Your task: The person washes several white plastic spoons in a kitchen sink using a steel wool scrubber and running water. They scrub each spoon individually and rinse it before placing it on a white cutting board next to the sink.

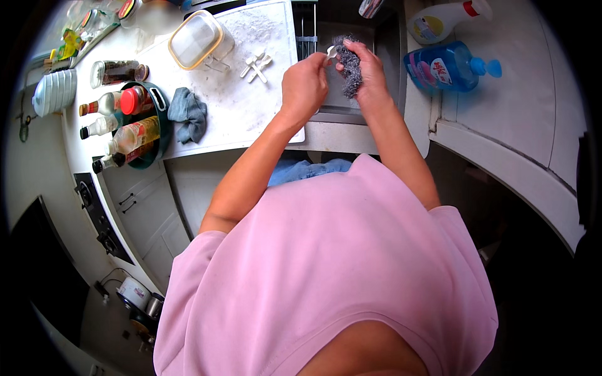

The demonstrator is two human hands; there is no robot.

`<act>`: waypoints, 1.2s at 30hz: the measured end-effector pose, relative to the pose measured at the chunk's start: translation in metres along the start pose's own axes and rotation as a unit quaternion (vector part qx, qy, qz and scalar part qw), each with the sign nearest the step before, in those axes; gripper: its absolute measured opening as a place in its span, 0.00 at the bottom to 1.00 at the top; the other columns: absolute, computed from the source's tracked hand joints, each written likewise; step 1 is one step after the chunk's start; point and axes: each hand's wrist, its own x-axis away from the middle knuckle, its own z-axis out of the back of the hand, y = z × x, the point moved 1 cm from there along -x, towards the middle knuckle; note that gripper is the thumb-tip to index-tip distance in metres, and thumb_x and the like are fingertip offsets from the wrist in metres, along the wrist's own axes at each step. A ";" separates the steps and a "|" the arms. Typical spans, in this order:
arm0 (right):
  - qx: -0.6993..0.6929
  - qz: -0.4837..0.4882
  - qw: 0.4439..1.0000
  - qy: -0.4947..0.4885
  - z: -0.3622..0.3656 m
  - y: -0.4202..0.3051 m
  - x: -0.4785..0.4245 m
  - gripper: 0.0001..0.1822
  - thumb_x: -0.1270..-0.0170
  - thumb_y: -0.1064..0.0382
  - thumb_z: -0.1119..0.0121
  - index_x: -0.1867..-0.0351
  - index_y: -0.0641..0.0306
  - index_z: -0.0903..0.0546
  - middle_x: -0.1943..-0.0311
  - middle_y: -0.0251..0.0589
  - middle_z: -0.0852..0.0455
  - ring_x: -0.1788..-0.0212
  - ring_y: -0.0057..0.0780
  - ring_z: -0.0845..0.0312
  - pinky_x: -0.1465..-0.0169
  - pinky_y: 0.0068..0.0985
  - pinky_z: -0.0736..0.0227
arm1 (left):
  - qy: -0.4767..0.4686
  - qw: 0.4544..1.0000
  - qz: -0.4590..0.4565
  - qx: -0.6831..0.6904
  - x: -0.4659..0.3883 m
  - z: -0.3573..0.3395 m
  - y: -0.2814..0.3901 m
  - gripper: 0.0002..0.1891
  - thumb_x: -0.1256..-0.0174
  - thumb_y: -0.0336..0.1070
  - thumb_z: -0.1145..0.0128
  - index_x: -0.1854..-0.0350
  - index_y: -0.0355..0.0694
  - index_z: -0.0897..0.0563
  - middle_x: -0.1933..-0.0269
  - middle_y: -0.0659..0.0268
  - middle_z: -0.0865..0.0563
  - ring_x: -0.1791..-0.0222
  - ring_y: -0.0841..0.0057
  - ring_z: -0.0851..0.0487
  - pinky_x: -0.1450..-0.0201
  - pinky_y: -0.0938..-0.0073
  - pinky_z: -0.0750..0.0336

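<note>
My left hand (pixel 306 87) pinches a small white plastic spoon (pixel 332 52) over the left edge of the steel sink (pixel 336 101). A grey steel wool scourer (pixel 350 70) is gripped in my right hand (pixel 369 70), just right of the spoon and close against it. Whether the two touch cannot be made out. Left of my hands, several more small white spoons (pixel 257 66) lie crossed in a loose pile on the wet white board (pixel 249 28). Behind them stands a clear container with a yellow rim (pixel 196 40).
A blue dish soap bottle (pixel 439 66) and a white spray bottle (pixel 437 21) lie right of the sink. At left are a grey-blue cloth (pixel 187 114), a green caddy (pixel 161 110) of seasoning bottles and a glass jar (pixel 113 73). A black rack (pixel 306 40) borders the sink.
</note>
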 end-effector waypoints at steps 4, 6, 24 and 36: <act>0.099 0.069 0.992 -0.020 0.004 -0.018 -0.001 0.10 0.44 0.64 0.32 0.65 0.65 0.19 0.71 0.34 0.17 0.74 0.18 0.24 0.71 0.17 0.29 | -0.046 0.973 0.161 0.156 -0.001 0.003 -0.018 0.12 0.27 0.38 0.50 0.56 0.36 0.17 0.80 0.72 0.23 0.84 0.83 0.29 0.79 0.79 0.35; 0.124 0.055 0.990 -0.025 0.013 -0.023 0.001 0.10 0.44 0.64 0.31 0.65 0.65 0.20 0.70 0.33 0.17 0.74 0.17 0.24 0.71 0.17 0.29 | -0.074 0.922 0.235 0.298 0.001 0.008 -0.017 0.12 0.26 0.38 0.51 0.57 0.36 0.16 0.81 0.78 0.31 0.84 0.89 0.38 0.81 0.82 0.43; 0.643 0.508 0.562 -0.110 -0.015 -0.013 0.049 0.15 0.57 0.70 0.31 0.64 0.59 0.19 0.63 0.36 0.19 0.57 0.36 0.22 0.57 0.30 0.23 | -0.016 1.000 0.023 -0.001 0.021 0.014 -0.006 0.09 0.32 0.34 0.48 0.58 0.37 0.17 0.68 0.53 0.14 0.67 0.56 0.15 0.65 0.62 0.24; 0.694 0.487 0.529 0.038 -0.003 0.002 0.028 0.15 0.58 0.62 0.26 0.69 0.55 0.21 0.68 0.35 0.22 0.60 0.35 0.21 0.62 0.30 0.23 | -0.001 0.998 0.057 -0.024 0.032 0.012 -0.015 0.08 0.34 0.34 0.49 0.65 0.38 0.17 0.71 0.48 0.16 0.69 0.49 0.18 0.65 0.55 0.25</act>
